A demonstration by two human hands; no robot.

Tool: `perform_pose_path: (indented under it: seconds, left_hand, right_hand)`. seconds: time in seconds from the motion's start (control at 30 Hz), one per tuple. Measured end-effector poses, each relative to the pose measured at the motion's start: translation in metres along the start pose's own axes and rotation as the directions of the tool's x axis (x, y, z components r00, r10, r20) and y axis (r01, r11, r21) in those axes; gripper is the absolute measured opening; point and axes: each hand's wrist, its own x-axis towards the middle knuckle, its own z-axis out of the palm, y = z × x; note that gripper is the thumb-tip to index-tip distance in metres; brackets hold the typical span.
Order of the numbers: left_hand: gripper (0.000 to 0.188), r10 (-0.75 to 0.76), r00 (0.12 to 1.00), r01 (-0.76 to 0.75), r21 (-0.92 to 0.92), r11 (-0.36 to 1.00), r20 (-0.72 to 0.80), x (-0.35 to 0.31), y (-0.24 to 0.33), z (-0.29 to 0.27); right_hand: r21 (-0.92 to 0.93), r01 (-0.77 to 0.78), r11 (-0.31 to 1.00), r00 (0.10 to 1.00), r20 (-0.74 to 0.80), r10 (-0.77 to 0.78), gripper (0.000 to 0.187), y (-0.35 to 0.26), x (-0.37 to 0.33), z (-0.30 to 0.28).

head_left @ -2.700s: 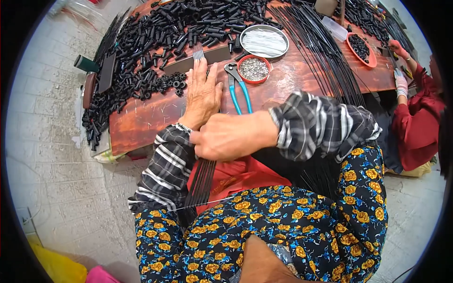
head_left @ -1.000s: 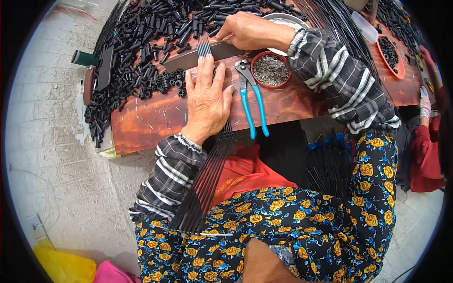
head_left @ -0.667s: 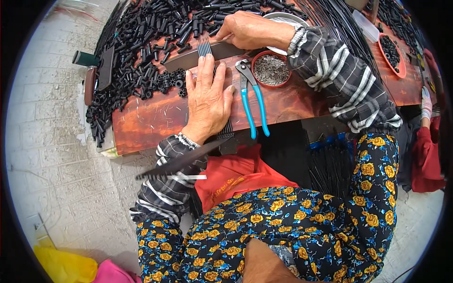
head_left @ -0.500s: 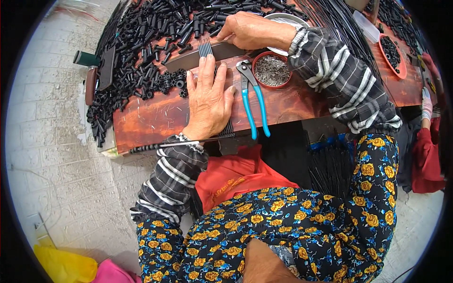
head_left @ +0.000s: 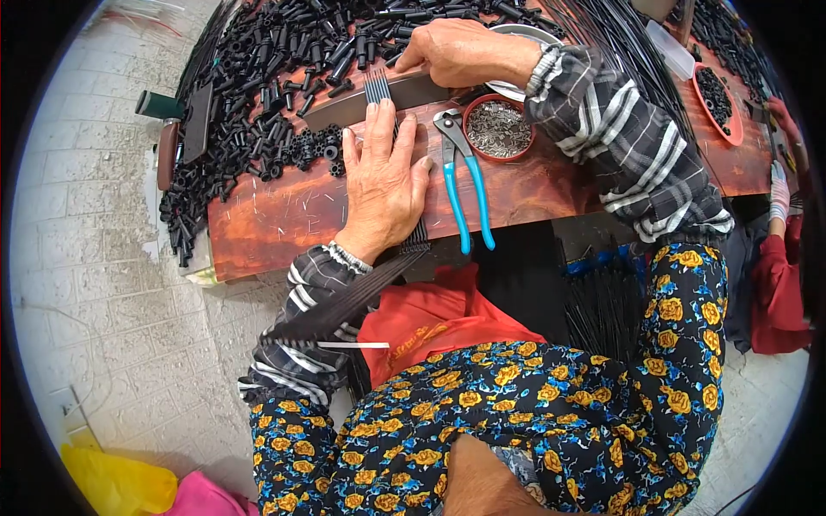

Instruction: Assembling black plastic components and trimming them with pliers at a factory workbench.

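Observation:
My left hand (head_left: 383,185) lies with fingers stretched over a row of thin dark rods (head_left: 378,89), whose pale ends stick out past the fingertips beside a long dark metal bar (head_left: 335,110). Bent at the fingers, my right hand (head_left: 460,53) is over the bar's right part; its fingertips point left towards the rod ends, and anything pinched in them is hidden. A smeared dark strip (head_left: 344,303) and a white stick (head_left: 353,345) cross in front of my left forearm. Blue-handled pliers (head_left: 465,185) lie on the wooden table, right of the left hand.
A red-rimmed bowl of small metal bits (head_left: 498,129) stands beside the pliers, with a white dish (head_left: 538,33) behind. Black plastic parts (head_left: 284,64) are heaped across the back and left. At right are a pink tray (head_left: 715,105) and another person's gloved hand (head_left: 779,191).
A thin dark line across my left wrist has become a broad blurred strip hanging lower, with the white stick at its lower end. Both hands have stayed almost in place.

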Motion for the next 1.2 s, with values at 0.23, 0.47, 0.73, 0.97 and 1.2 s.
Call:
perform_pose_path:
  seconds: [0.23, 0.47, 0.73, 0.97, 1.2]
  left_hand:
    - [0.051, 0.002, 1.000, -0.002, -0.004, 1.000, 0.009, 0.001, 0.000, 0.001]
    - [0.051, -0.001, 1.000, 0.001, 0.002, 1.000, 0.000, -0.001, -0.001, 0.000]
    - [0.051, 0.001, 1.000, -0.001, 0.000, 1.000, 0.004, 0.002, -0.001, 0.001]
    - [0.051, 0.007, 1.000, -0.007, 0.014, 1.000, -0.003, 0.002, 0.000, 0.002]
    - [0.050, 0.024, 1.000, -0.024, 0.029, 0.999, -0.009, -0.003, -0.005, 0.004]
  right_hand:
    - [0.168, 0.094, 0.981, 0.994, 0.038, -0.102, 0.027, 0.030, 0.021, 0.013]
    - [0.236, 0.062, 0.970, 0.990, 0.112, -0.091, 0.029, 0.028, 0.031, 0.013]
    - [0.178, 0.082, 0.981, 0.993, -0.097, -0.065, 0.017, 0.014, 0.037, 0.023]
    - [0.103, 0.002, 0.995, 0.979, -0.201, 0.019, 0.019, -0.009, 0.045, 0.029]
    - [0.065, -0.176, 0.982, 0.976, -0.118, 0.183, 0.015, 0.034, 0.008, -0.020]
